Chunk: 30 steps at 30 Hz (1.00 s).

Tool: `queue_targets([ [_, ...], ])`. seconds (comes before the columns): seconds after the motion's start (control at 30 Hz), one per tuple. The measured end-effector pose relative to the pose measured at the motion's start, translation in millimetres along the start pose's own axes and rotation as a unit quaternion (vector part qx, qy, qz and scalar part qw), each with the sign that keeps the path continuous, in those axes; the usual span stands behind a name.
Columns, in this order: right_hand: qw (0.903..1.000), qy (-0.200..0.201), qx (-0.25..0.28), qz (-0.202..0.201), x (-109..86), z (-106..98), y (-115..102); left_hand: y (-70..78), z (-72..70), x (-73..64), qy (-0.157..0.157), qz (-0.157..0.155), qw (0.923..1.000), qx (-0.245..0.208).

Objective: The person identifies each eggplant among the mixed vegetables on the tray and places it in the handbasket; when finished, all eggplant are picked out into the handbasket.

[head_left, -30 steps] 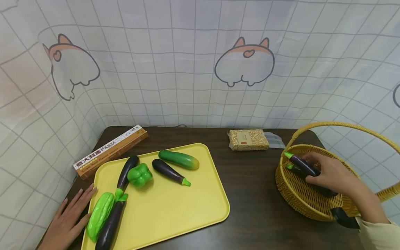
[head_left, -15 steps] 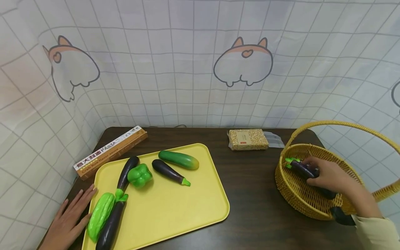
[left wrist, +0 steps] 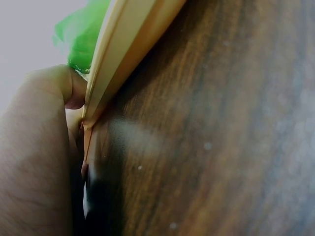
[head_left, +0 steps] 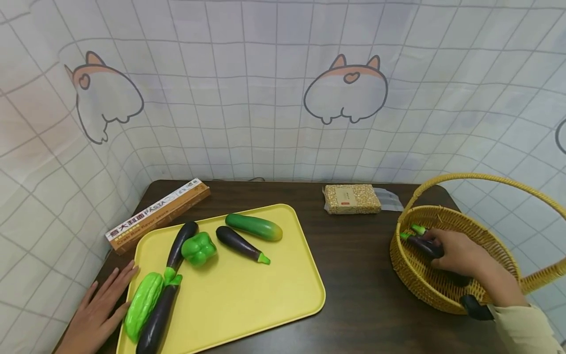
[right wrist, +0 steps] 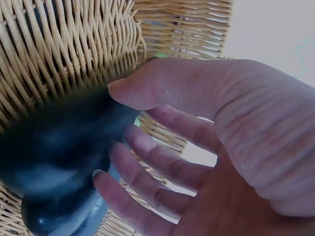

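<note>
My right hand (head_left: 460, 253) is inside the yellow wicker basket (head_left: 409, 278) and holds an eggplant (head_left: 424, 247) low down, thumb on one side and fingertips on the other. In the right wrist view this eggplant (right wrist: 64, 132) lies against another dark eggplant (right wrist: 54, 214) below it. A second green stem (head_left: 418, 229) shows beside the hand. My left hand (head_left: 99, 309) rests at the left edge of the yellow tray (head_left: 247, 305), fingers stretched out. Nearest it on the tray lies a light-green bitter melon (head_left: 143, 305), with a long eggplant (head_left: 159, 317) alongside.
The tray also bears another eggplant (head_left: 180, 246), a green bell pepper (head_left: 199, 249), a short eggplant (head_left: 240, 244) and a cucumber-like green vegetable (head_left: 254, 226). Behind it lies a pasta box (head_left: 156, 216). A packed bag of grain (head_left: 351, 198) lies at the back. The basket's handle (head_left: 491, 177) arches upward.
My right hand has lowered the eggplant deeper into the basket, beside the other one. The left hand and the things on the tray have stayed in place.
</note>
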State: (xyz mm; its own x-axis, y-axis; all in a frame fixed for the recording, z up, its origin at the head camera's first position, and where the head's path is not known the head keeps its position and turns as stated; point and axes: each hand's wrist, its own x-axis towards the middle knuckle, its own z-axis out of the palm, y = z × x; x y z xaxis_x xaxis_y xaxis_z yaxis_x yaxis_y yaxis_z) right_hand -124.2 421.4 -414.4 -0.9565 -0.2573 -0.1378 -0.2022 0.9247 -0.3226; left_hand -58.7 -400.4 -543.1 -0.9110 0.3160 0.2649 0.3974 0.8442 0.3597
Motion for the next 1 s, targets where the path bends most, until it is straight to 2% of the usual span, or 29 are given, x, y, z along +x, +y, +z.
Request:
queue_targets([
  [0.37,0.9995,0.031,-0.010,-0.003,-8.0,-12.3,-14.8,4.0,-0.7,-0.5,0.003,-0.007,1.0000,0.004],
  [0.6,0.9988,0.044,0.009,-0.017,-6.5,-18.3,-38.7,4.2,-0.9,-1.1,0.005,-0.004,1.0000,0.005],
  [0.8,0.9975,0.064,0.001,-0.029,-5.5,-20.3,-58.6,1.8,-0.5,-2.2,0.005,0.000,1.0000,-0.001],
  [1.0,0.9949,0.090,0.000,-0.047,-2.8,-20.4,-89.8,1.1,-0.2,-1.2,0.005,0.001,1.0000,0.003],
])
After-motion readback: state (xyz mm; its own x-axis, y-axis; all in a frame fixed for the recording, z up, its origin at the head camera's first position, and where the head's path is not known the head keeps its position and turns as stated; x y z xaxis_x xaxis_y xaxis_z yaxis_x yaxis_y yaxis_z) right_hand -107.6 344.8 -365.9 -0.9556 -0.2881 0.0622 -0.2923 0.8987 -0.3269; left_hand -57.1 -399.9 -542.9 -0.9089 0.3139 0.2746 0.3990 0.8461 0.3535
